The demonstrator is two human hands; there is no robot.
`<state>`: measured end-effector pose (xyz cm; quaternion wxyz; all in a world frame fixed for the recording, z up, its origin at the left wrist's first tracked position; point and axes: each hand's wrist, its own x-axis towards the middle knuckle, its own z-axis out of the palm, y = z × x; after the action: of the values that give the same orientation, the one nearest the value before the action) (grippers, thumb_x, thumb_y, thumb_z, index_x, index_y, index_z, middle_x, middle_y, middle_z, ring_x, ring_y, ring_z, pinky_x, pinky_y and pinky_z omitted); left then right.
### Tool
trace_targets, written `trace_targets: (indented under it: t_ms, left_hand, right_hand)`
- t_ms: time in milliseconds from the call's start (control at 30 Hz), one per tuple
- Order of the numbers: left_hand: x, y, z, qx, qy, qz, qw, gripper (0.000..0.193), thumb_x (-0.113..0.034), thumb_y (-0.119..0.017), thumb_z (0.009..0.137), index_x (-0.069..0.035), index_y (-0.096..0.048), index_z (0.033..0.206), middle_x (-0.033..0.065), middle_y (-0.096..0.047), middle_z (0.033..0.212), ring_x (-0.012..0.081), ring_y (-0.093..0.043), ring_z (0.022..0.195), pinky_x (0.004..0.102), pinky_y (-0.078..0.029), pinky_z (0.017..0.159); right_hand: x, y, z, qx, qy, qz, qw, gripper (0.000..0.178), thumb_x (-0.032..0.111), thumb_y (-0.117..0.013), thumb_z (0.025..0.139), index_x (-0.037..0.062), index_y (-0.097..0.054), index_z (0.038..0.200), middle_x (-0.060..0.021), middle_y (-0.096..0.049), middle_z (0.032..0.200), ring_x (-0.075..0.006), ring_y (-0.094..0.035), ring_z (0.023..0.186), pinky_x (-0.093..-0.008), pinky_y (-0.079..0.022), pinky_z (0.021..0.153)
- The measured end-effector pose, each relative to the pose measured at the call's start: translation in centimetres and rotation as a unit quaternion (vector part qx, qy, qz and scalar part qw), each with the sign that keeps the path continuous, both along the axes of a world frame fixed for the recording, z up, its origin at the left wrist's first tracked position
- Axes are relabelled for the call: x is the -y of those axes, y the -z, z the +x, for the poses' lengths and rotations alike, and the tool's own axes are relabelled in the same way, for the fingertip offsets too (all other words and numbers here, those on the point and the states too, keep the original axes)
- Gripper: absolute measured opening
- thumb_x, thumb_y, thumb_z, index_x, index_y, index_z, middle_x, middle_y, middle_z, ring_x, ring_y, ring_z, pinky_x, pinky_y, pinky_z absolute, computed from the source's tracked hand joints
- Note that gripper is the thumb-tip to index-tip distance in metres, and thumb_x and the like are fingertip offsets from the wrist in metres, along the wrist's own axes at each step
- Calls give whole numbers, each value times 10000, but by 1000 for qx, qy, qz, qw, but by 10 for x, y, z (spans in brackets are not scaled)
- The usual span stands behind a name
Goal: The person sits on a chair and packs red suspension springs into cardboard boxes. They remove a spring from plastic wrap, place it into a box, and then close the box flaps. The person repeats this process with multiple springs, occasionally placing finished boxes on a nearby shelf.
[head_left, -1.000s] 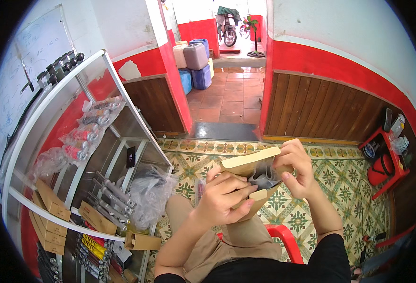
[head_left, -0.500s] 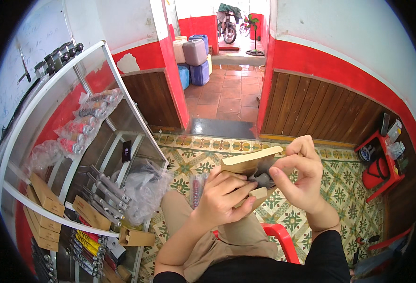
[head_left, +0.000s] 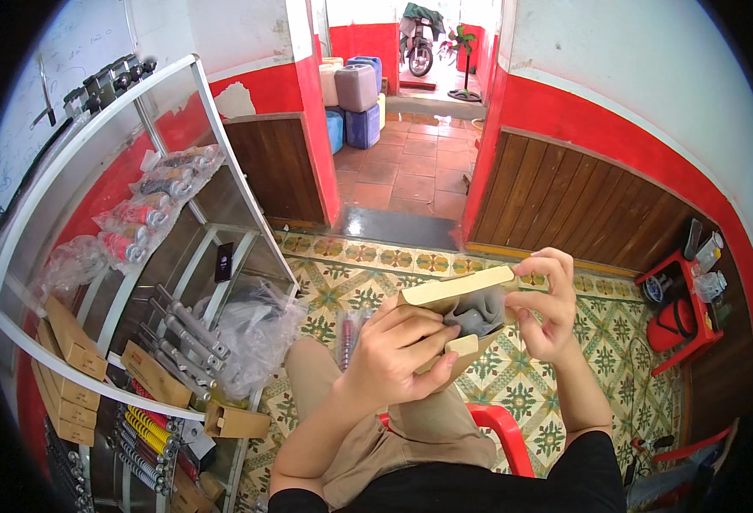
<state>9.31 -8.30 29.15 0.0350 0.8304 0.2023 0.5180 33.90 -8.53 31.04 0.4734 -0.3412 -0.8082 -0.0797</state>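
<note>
A small brown cardboard box (head_left: 458, 287) is held up above my lap, its end open and its pale flaps folded outward. My left hand (head_left: 394, 355) wraps round the box's left side, with fingers over the front by a short flap. Inside the opening shows a grey plastic-wrapped item (head_left: 479, 315); its kind is hidden. At the box's right edge, my right hand (head_left: 549, 309) has its fingers bent, the fingertips against the corner of the long flap and the side. The underside of the box is out of sight.
A metal-framed shelf (head_left: 223, 162) on the left holds wrapped shock absorbers (head_left: 167, 184), metal fork tubes (head_left: 180, 329), cardboard boxes (head_left: 73, 350) and a clear plastic bag (head_left: 261, 329). I sit on a red chair (head_left: 509, 436). At right stands a red table (head_left: 701, 299); plastic jugs (head_left: 358, 90) flank the doorway.
The box's opening has widened into view, showing more of the grey plastic inside. My right hand has shifted from over the opening to the box's right edge. My left hand keeps its grip.
</note>
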Motion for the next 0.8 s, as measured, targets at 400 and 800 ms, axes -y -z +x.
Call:
trace_targets:
  t_ms: [400,800]
  left_hand:
    - [3,-1,1,-18,-13,-13,1000,193,-170,-724,743,-37,-744,882,42,-636,761,205,-611,736,352,-486,711]
    - [3,-13,0,-63,-8,-49,997,261,-224,-730,695,-106,-775,924,-2,-568,677,195,-497,628,335,-411,631]
  right_hand:
    - [-7,-2,7,54,-125,-102,985,398,190,-596,560,150,-782,910,-94,-522,983,-318,-420,954,-440,-344,916]
    - [-13,-1,-1,8,-190,-163,968,375,220,-688,582,118,-773,933,-44,-454,853,-235,-419,830,-364,-316,796]
